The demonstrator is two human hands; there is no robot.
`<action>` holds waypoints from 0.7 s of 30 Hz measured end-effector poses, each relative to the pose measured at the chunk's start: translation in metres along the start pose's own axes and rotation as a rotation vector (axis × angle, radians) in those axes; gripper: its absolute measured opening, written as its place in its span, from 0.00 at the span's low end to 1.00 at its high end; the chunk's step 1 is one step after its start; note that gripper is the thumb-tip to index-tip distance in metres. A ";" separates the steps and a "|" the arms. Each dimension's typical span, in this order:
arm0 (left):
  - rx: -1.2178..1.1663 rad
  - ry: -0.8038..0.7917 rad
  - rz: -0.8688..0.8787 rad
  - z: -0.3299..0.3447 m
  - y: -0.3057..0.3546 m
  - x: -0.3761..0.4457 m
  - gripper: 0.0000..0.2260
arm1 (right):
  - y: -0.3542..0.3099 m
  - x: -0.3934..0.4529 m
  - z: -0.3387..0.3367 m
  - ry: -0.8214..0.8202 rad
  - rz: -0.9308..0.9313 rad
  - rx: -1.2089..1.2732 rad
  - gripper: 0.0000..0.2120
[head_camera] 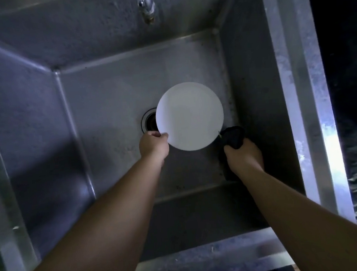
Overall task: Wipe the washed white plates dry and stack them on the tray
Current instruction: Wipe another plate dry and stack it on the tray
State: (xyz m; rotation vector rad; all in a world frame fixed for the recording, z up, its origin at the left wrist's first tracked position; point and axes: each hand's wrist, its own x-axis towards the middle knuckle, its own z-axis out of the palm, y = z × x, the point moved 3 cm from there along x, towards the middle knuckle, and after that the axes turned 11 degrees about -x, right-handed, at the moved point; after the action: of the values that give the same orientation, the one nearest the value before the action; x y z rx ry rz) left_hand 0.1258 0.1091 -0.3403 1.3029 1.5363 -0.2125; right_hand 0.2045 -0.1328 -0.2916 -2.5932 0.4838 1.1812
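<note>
Fingers [162,136] of the left hand [153,145]: pinching the near-left rim of the white plate [190,116], thumb on top. Plate: held over the sink [109,94] floor, partly covering the drain [149,122], likely so drips fall into the basin. Right hand [243,155]: just right of the plate, fingers curled tight round a bunched dark cloth [234,138] meeting the near-right rim, ready to wipe. Faucet [146,4]: beyond the plate. Tray: not in view.
</note>
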 end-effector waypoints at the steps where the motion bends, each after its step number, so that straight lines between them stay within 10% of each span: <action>1: -0.004 -0.011 0.009 -0.002 -0.001 -0.001 0.05 | 0.001 -0.002 -0.001 0.006 -0.006 -0.001 0.06; 21: -0.250 -0.282 -0.036 -0.097 0.020 -0.093 0.09 | 0.002 -0.104 -0.050 0.047 -0.119 0.027 0.15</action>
State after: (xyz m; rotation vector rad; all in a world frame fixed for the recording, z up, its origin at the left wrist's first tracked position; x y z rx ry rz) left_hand 0.0701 0.1277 -0.2175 1.0026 1.3005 -0.2098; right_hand 0.1734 -0.1325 -0.1806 -2.5917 0.3469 1.0706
